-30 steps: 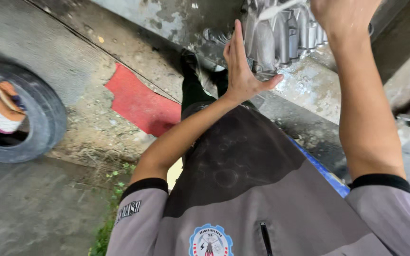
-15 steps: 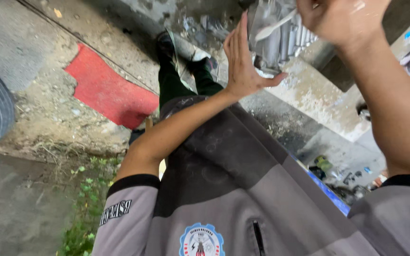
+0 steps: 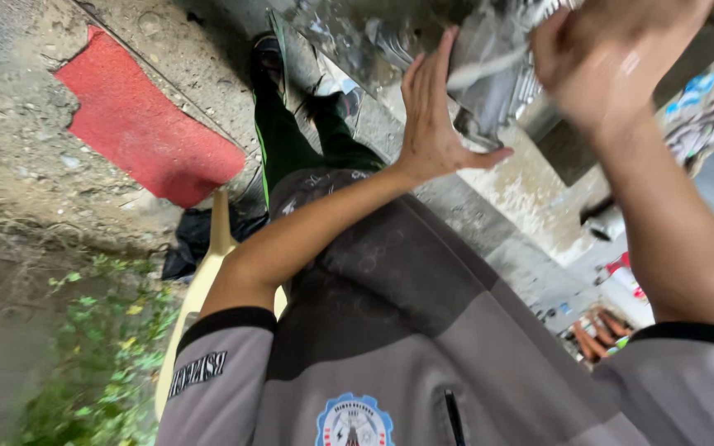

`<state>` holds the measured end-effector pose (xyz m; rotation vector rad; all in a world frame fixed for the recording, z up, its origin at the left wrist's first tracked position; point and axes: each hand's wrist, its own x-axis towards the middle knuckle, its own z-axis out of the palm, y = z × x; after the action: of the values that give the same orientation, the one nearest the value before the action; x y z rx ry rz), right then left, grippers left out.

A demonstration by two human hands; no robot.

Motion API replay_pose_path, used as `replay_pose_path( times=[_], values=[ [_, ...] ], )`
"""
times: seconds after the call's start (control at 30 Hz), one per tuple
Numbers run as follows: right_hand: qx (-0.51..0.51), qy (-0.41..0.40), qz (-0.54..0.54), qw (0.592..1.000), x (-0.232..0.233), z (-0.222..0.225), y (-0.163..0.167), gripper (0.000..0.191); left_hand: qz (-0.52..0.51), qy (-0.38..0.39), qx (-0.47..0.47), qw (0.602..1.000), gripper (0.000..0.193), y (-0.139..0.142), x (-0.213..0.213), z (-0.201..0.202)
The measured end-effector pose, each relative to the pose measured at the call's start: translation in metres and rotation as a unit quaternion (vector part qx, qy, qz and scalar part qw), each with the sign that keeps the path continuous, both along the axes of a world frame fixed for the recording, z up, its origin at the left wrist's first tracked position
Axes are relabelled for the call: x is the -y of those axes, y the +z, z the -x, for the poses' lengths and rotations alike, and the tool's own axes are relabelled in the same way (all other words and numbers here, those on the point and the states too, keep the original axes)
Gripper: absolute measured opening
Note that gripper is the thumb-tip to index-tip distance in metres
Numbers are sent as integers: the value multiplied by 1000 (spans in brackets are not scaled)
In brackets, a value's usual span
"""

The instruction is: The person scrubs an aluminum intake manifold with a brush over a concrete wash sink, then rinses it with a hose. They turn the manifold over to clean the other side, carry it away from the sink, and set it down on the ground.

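At the top of the frame, the left hand [image 3: 433, 124] lies open-fingered against a grey metal casing [image 3: 489, 66]; the blurred right hand [image 3: 613, 62] curls closed on it.

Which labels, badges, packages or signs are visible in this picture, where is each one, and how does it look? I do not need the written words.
Round badge: on the chest of the grey work shirt, bottom centre; blue toothed rim, white inside, small red mark.
Sleeve lettering patch: on the left sleeve, bottom left; dark letters on grey cloth.
Red and white container: on the ground at right, below the right arm; too blurred to tell its kind.
No screens or signs.
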<state>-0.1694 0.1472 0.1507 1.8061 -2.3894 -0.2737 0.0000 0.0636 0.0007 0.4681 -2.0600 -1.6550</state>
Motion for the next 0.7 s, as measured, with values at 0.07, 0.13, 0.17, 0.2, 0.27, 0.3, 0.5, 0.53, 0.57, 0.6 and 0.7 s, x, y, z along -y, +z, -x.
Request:
replay_pose_path(
  times=[0.07, 0.13, 0.17, 0.2, 0.27, 0.3, 0.5, 0.53, 0.57, 0.6, 0.7],
  values=[
    [-25, 20, -6, 999, 5, 3, -1, 17, 2, 22, -16, 1000, 150, -1, -3, 3],
    [-35, 35, -12, 999, 7, 6, -3, 16, 3, 41, -18, 999, 149, -2, -6, 2],
    [-29, 35, -22, 999, 7, 6, -5, 15, -7, 37, -10, 999, 148, -2, -7, 2],
    [-27, 34, -30, 999, 6, 6, -6, 14, -13, 33, -7, 999, 148, -2, -8, 1],
    [-49, 42, -22, 998, 6, 8, -9, 13, -9, 34, -19, 999, 147, -3, -8, 3],
    [-64, 49, -15, 997, 6, 10, -10, 12, -6, 37, -25, 999, 147, -3, -7, 3],
    [-124, 29, -5, 992, 9, 15, -11, 11, 13, 46, -24, 999, 145, -5, 0, 3],
    [-130, 19, 2, 991, 10, 18, -10, 14, 14, 52, -28, 998, 145, -5, 1, 2],
    [-125, 14, 11, 992, 9, 16, -11, 15, 19, 50, -28, 998, 146, -6, 3, 2],
    [-120, 9, 20, 993, 10, 19, -11, 16, 20, 43, -22, 999, 146, -6, 4, 2],
    [-113, 17, 76, 990, 8, 19, -18, 12, 44, 15, -9, 999, 141, -5, 7, 2]
  ],
)
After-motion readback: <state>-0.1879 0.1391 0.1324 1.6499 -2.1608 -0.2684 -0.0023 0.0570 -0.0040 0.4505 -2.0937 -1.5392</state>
